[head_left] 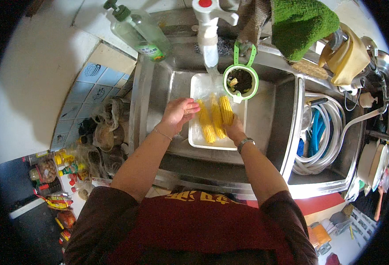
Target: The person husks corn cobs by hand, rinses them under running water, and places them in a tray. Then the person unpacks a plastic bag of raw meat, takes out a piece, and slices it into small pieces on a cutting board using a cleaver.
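Three peeled corn cobs lie in a white rectangular tray (217, 144) inside a steel sink (264, 132). My right hand (235, 130) holds the lower end of the right cob (226, 109). Beside it lie the middle cob (217, 119) and the left cob (205, 122). My left hand (180, 113) is at the upper end of the left cob, palm partly turned up and holding nothing; whether its fingertips touch the cob is unclear. Water runs from a white tap (209, 39) into the tray's far end.
A green-rimmed strainer basket (256, 81) with dark scraps hangs over the tray's far right. At the back left stands a pump bottle (141, 36). A coiled clear hose (335, 145) fills the right basin. A green cloth (303, 26) and yellow rubber glove (350, 59) hang behind.
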Demonstrator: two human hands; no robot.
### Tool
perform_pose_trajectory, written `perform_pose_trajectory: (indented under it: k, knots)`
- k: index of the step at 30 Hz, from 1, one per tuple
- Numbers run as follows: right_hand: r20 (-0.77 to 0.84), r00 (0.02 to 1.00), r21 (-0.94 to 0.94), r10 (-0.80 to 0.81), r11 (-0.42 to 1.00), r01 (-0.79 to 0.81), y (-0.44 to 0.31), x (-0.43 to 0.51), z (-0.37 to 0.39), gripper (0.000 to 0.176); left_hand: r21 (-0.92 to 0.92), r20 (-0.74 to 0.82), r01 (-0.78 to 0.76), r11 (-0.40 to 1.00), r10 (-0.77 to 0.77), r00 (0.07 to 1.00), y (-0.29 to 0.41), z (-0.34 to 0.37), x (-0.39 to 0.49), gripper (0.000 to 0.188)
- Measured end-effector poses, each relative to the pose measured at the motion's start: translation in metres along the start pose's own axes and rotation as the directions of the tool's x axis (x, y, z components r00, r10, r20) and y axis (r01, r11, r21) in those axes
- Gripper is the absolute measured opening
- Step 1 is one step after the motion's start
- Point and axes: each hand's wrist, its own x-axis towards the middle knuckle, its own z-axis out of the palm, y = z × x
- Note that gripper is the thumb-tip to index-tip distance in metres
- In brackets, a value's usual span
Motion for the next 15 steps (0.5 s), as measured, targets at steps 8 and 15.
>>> perform_pose_trajectory:
  k: [8,15]
  knots:
    - [-0.038,0.998,0.053,-0.054,0.997,0.056,-0.046,-0.067,-0.015,0.064,-0.059,-0.015,-0.215,0.975,0.215,0.977,-0.002,0.000,-0.030,0.056]
    - [0.137,0.980,0.977,-0.143,0.184,-0.110,-0.168,-0.013,-0.057,0.061,-0.761,0.367,0.134,0.635,0.251,0.896,0.054,0.070,0.038,0.076]
